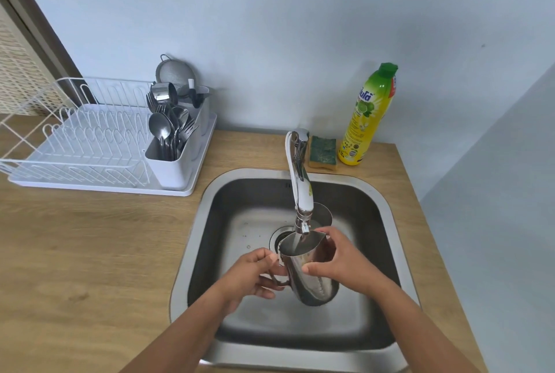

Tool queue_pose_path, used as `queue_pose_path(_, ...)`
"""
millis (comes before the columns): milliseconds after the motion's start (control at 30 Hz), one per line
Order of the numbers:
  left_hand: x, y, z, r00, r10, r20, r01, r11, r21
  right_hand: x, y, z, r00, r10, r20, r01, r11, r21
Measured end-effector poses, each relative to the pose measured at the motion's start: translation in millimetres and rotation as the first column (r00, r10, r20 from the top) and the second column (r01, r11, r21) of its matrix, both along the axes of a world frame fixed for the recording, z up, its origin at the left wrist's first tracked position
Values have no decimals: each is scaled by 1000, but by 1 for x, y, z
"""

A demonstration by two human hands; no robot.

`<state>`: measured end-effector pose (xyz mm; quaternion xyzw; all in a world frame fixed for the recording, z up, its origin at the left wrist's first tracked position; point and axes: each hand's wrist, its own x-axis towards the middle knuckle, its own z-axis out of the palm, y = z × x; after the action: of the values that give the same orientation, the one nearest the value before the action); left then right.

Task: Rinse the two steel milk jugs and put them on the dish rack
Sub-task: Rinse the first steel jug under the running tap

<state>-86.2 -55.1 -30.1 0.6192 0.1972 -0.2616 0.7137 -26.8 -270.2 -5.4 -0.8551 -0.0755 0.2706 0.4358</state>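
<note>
Holding 1 jug tilted over the sink, mouth under the tap; gripping its handle with the left hand, wrapping its body with the right hand. Needing the mouth centred beneath the spout, swirling gently. Leaving the 2nd jug in the sink behind the tap.

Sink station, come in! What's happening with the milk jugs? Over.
Left hand grips the first jug by its handle, right hand holds its body. It's under the tap, over the sink. Second jug behind the tap. Nothing blocks the dish rack.
</note>
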Motion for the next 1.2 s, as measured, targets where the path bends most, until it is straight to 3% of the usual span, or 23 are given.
queue_pose_path(233,13,-18,-6,999,21,40,-16,992,-123,7,-18,12,998,-19,63,20,1000,-21)
queue_pose_path(533,26,-9,-4,980,115,164,-108,993,-50,11,-9,2,993,-65,99,54,992,110)
queue_pose_path(767,26,7,6,951,140,274,-169,982,88,14,14,-6,992,-88,89,70,980,187)
queue_pose_path(1000,15,29,16,936,-33,349,-153,857,492,12,26,-21,985,-119,-126,153,938,312)
queue_pose_path(1200,4,24,11,970,-48,240,-74,878,473,9,22,-27,977,-114,-180,164,940,299)
